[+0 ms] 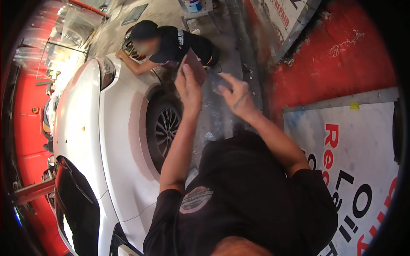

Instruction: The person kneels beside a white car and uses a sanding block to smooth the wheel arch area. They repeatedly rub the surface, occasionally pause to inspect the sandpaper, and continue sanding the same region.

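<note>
- The left hand (189, 90) is gripping a brownish sheet (195, 68), thumb and fingers closed on its near edge; the sheet is standing up tilted.
- The right hand (240, 97) is pinching a dark piece (215, 82) just right of the sheet; blur is hiding whether the two are joined.
- Either piece could be slipping away if the fingertips are loosening, since both hands are holding only edges in mid-air.
- A dropped piece could be picking up grit or water, as the floor (212, 117) below the hands is showing shiny patches.
- A stray swing leftward could be knocking the white car (117, 100), whose pinkish fender patch (137, 128) is lying left of and nearer than the left hand.
- A co-worker (188, 45) is crouching just beyond the hands, so reaching forward could be causing a bump.
- The wheel (166, 128) is sitting below and left of the left hand.
- Farther beyond the hands, a stool (201, 18) is bearing a can (193, 6).
- To the right hand's right, a red wall (337, 64) and a lettered banner (314, 136) are limiting sideways room.
</note>
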### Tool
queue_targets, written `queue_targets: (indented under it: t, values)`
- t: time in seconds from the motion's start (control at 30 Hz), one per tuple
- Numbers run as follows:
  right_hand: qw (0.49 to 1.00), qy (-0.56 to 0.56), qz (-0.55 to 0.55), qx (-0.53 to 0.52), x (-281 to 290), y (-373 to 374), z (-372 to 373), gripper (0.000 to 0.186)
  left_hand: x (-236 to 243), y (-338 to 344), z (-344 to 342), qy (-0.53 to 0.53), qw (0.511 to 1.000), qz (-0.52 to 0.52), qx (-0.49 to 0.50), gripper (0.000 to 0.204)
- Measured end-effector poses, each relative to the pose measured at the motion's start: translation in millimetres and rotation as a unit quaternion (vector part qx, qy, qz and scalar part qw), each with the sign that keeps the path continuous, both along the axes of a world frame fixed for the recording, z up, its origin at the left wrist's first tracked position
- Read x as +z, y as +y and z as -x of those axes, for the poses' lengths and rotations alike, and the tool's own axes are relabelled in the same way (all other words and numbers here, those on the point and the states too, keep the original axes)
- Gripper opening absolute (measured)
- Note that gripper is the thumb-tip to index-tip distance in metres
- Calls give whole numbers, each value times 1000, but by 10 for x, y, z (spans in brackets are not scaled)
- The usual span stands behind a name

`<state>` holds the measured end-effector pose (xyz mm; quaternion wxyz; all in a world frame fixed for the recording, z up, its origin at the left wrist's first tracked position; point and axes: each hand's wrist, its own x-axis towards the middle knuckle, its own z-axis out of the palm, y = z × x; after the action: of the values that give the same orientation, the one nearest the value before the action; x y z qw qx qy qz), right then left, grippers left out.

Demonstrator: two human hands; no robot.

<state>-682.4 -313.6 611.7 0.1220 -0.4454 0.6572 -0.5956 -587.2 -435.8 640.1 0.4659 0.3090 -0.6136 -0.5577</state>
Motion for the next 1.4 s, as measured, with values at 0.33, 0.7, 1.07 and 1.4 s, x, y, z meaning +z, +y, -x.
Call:
queue_targets:
  t: [0.33, 0.7, 1.07, 1.4]
  values:
    - [996, 15, -43, -76, -201, -13, 485, 26, -433, 502, 77, -199, 966, -104, -128, 41]
    - [833, 207, -510, -53, -2411, 1136, 1201, 34, -433, 198, 117, -123, 987, -5, -103, 46]
    - [996, 3, -84, 13, -638, 80, -193, 37, -889, 408, -9, -151, 985, -65, 58, 48]
    - [993, -6, -50, 106, -389, -111, -798, 33, -773, 360, -565, -113, 983, -43, 140, 44]
